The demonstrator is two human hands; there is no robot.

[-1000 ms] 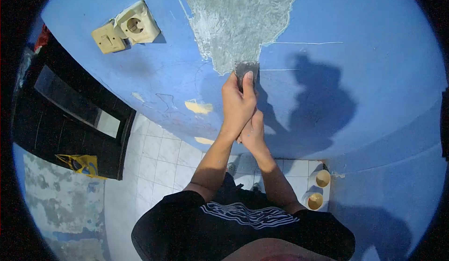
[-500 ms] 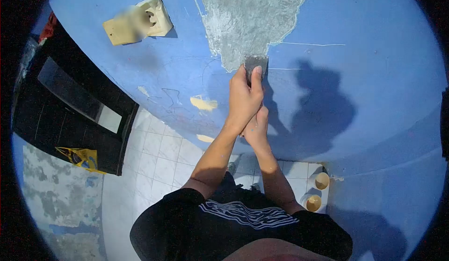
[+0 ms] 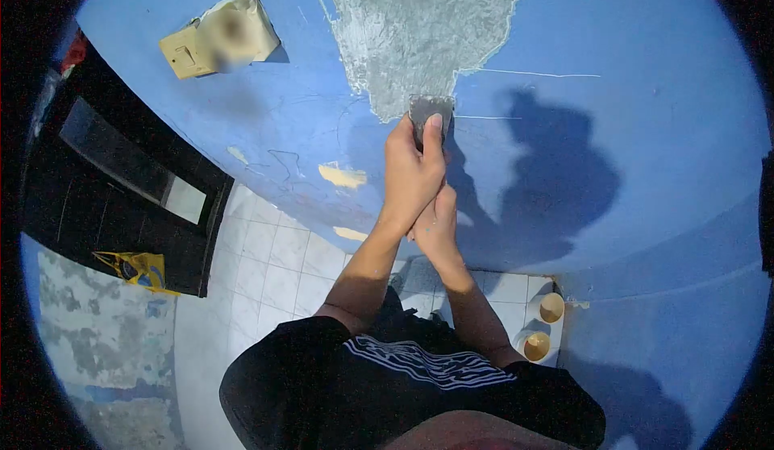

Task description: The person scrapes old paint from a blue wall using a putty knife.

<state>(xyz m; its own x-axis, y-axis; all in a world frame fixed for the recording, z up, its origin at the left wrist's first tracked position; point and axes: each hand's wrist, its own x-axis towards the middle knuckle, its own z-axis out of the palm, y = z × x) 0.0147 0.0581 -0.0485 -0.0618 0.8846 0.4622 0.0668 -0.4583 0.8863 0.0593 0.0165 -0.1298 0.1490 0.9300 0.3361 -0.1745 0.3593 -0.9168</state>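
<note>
Against the blue wall (image 3: 645,184), a putty knife (image 3: 432,107) with a wide dark blade points upward. Its blade edge meets the lower border of a bare grey patch (image 3: 419,35). My left hand (image 3: 413,168) is closed round the upper part of the tool, thumb lying along the blade. Just below, my right hand (image 3: 435,223) is closed about where the handle would be, partly behind my left wrist. The handle itself is hidden by my hands. Thin white scratch lines run right from the patch.
A cream switch box (image 3: 187,53) is mounted on the wall at upper left. Cream chips (image 3: 343,176) mark the paint lower down. Two tubs (image 3: 551,308) stand on the white tiled floor (image 3: 278,277) at lower right. A yellow bag (image 3: 145,271) is by the dark door (image 3: 105,200).
The view has shifted slightly, so the wall and my hands sit a little further left. Both hands keep their grip, and the blade stays at about the same spot on the patch's edge.
</note>
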